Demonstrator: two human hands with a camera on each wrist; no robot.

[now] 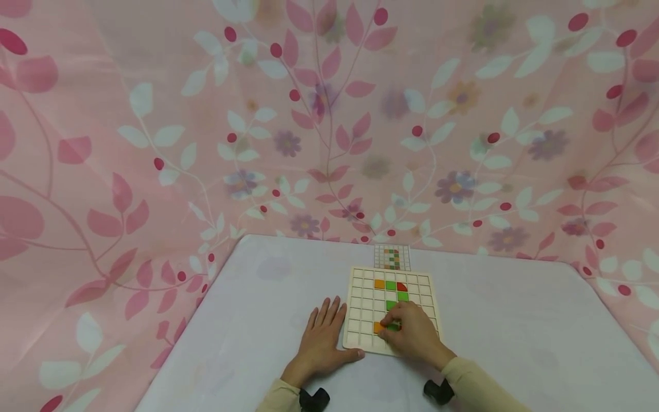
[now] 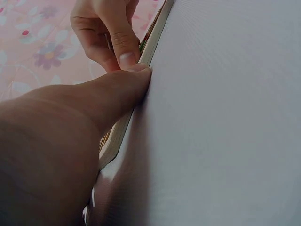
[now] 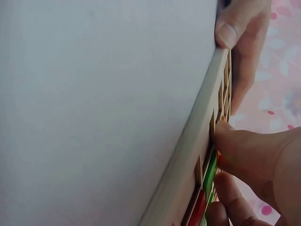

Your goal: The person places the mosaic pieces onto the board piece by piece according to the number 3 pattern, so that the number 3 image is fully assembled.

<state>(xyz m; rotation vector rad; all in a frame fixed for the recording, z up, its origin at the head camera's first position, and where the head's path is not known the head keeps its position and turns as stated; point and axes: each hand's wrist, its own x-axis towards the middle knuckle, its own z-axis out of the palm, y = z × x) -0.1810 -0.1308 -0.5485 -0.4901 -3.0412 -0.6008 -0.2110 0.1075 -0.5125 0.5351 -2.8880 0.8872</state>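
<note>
A cream grid board lies on the white table. It holds an orange tile, a green tile and a red tile in a row, with two more green tiles below them. My right hand rests on the board's front part and pinches a green tile beside an orange tile. In the right wrist view this green tile sits on edge in a cell under my thumb. My left hand lies flat on the table, its thumb pressing the board's edge.
A small pattern card lies just behind the board. The white table is bounded by a pink flowered curtain at the back and both sides. Dark wrist-camera mounts show at the bottom edge.
</note>
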